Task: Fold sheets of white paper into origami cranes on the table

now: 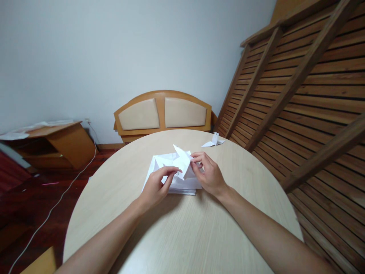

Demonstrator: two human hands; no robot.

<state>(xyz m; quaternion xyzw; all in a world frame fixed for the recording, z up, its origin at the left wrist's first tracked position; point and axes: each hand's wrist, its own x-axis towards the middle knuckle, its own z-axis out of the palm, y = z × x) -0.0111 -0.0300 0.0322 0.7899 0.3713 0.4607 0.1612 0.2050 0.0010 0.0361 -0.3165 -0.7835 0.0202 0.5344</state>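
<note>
A folded white paper piece [184, 161] with a pointed tip is held above a stack of white paper sheets [154, 171] on the round table. My right hand [208, 173] pinches its right side between thumb and fingertips. At its lower left edge, my left hand [159, 182] has thumb and forefinger pressed together on the paper. Beyond my right hand, a finished-looking white origami bird [214, 140] stands near the table's far edge, its wings spread.
The round light-wood table [228, 236] lies under both arms. Behind it stands a headboard [162, 114] with cream panels. Wooden slatted frames [299, 83] lean at the right. On the left are a wooden cabinet [65, 146] and a white cable [61, 198] along the dark floor.
</note>
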